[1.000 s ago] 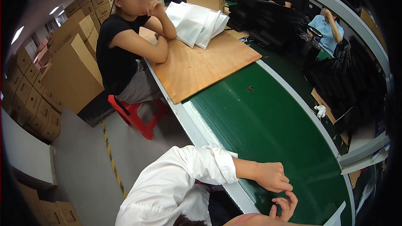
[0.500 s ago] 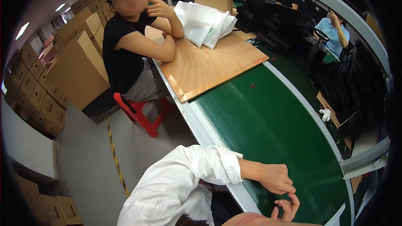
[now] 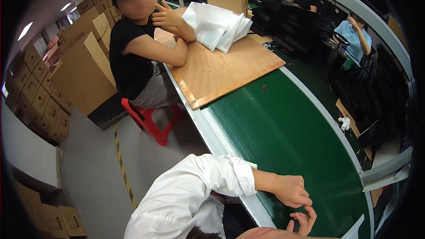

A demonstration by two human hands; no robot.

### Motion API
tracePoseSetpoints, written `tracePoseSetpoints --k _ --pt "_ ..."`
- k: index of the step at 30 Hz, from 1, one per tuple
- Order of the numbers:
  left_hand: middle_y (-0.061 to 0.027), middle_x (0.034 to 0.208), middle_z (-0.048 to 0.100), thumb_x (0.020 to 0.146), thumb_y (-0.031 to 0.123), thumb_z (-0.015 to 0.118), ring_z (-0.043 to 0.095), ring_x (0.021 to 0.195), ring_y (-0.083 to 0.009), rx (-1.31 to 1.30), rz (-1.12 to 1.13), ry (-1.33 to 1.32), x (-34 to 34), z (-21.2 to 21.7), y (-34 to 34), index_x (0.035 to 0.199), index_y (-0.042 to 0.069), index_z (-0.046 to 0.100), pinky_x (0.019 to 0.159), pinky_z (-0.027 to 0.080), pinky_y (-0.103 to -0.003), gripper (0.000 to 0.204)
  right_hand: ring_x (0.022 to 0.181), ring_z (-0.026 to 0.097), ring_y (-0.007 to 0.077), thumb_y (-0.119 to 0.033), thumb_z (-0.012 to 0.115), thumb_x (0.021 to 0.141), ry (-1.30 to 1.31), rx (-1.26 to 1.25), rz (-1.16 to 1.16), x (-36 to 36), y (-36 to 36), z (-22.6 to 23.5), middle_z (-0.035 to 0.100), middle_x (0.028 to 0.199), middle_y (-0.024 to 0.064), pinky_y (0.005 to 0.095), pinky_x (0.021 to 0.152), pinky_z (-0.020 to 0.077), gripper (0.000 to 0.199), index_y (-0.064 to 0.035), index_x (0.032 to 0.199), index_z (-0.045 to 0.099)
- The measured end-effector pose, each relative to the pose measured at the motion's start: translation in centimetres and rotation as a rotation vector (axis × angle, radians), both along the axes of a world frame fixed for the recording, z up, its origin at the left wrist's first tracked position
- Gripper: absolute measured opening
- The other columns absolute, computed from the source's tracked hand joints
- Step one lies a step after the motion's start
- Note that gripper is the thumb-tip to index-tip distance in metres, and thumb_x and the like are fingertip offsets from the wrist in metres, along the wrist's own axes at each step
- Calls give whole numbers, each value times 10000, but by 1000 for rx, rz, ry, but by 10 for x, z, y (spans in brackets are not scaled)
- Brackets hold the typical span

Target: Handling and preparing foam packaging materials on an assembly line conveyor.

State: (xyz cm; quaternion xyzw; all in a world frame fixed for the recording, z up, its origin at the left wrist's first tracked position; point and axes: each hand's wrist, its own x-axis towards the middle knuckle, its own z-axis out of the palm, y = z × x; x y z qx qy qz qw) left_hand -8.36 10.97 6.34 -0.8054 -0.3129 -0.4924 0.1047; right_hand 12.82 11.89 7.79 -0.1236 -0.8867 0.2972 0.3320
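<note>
Head view | left hand (image 3: pixel 290 190): fisted, palm hidden | right hand (image 3: pixel 305 222): loosely half-curled | green surface (image 3: pixel 283 128): beneath both

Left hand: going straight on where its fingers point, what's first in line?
Probably the right hand, its fingertips right at the left hand's curled fingers; depth leaves actual contact unclear.

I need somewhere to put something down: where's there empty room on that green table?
Mostly the green tabletop, between the wooden board and the left hand; only a small red scrap lies near the board. The board's near end is bare too. Crowded: its far end, with white sheets and a co-worker's arms, and around the right hand, beside the left.
</note>
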Motion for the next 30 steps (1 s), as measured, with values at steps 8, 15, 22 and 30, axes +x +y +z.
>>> tracePoseSetpoints --k 8,15,22,30 --pt "3 554 471 694 55 582 416 379 -174 -26 -13 -8 1 -2 0 804 73 568 378 319 -256 113 839 594 230 90 528 766 -12 -21 -13 3 1 -4 445 1236 188 309 779 486 295 0 1044 565" --pt "-2 549 475 688 51 578 423 384 -179 -43 -26 -16 1 -2 0 785 71 562 383 324 -258 101 837 590 230 68 533 778 -11 -22 -34 0 -2 0 454 1228 186 311 773 485 270 2 1036 574" --pt "-7 539 475 684 48 572 435 391 -188 -44 -14 3 0 -3 0 757 72 547 386 324 -263 81 852 585 232 61 528 787 -40 -42 -44 -3 -5 6 463 1214 183 308 790 474 254 9 1031 576" --pt "-13 532 474 682 50 569 444 395 -197 -48 -28 3 1 -3 0 734 70 530 392 326 -269 67 870 580 231 68 524 787 -56 -54 -63 -5 -7 8 469 1202 180 306 812 464 244 14 1018 580"
